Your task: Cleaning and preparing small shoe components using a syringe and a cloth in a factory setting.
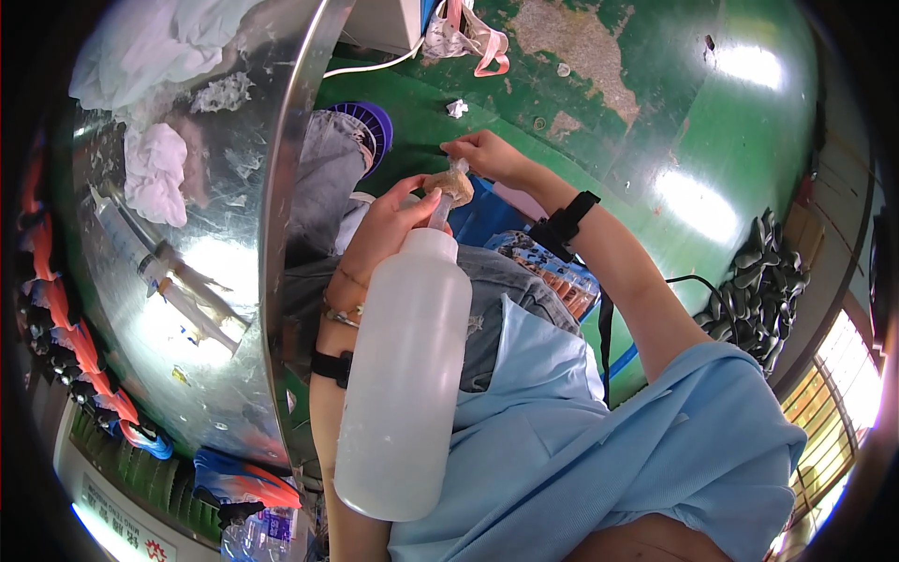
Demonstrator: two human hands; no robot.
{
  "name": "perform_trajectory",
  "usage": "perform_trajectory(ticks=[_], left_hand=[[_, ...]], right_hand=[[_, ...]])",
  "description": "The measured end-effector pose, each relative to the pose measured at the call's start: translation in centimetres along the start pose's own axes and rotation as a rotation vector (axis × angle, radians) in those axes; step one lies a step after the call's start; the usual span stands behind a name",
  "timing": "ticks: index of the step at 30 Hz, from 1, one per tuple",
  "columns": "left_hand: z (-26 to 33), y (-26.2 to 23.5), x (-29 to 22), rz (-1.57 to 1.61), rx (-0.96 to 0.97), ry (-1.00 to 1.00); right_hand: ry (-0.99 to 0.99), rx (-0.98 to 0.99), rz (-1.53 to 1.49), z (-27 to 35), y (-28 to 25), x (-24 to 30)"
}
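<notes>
A large translucent white squeeze bottle (403, 384) lies tilted along my left forearm, its neck pointing away from me. My left hand (384, 225) is closed round the nozzle just past the neck, the thumb on top. Tan, spongy-looking wrapping (451, 187) surrounds the nozzle, with clear plastic (459, 166) at the tip. At that tip, my right hand (487, 157) has its fingers pinched together; whatever they hold is too small to make out. My left fingers are partly hidden behind the nozzle.
On the left stands a metal table (220, 412) with crumpled white cloth (154, 173) and syringe-like tools (140, 253). A purple basket (376, 131) is beyond its edge, on the green floor (646, 56). Dark shoe-like pieces (758, 281) are piled at right; orange-and-blue shoes (243, 480) sit lower left.
</notes>
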State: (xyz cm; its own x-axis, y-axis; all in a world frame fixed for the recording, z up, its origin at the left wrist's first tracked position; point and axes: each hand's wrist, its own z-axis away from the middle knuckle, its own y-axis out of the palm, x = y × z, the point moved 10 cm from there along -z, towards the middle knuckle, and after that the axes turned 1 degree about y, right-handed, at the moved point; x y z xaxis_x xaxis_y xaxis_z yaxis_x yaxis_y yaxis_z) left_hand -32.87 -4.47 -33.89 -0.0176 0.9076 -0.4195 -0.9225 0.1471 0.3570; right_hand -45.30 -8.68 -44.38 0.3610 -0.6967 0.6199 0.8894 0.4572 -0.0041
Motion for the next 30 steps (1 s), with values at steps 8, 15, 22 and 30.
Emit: perform_trajectory(ticks=[8,15,22,30], left_hand=[[-0.4,0.1,-0.3,-0.054,0.006,0.040],[-1.3,-1.0,0.3,-0.223,-0.028,0.063],[-1.8,-1.2,0.5,-0.265,-0.015,0.076],[-2.4,-1.7,0.6,-0.341,-0.049,0.136]], right_hand=[[-0.040,-0.007,-0.021,-0.2,0.0,-0.4],[0.013,0.043,-0.060,-0.4,0.7,-1.1],[0.051,0.091,-0.138,0.0,1.2,-1.5],[0.064,0.083,-0.207,-0.4,1.5,-2.0]])
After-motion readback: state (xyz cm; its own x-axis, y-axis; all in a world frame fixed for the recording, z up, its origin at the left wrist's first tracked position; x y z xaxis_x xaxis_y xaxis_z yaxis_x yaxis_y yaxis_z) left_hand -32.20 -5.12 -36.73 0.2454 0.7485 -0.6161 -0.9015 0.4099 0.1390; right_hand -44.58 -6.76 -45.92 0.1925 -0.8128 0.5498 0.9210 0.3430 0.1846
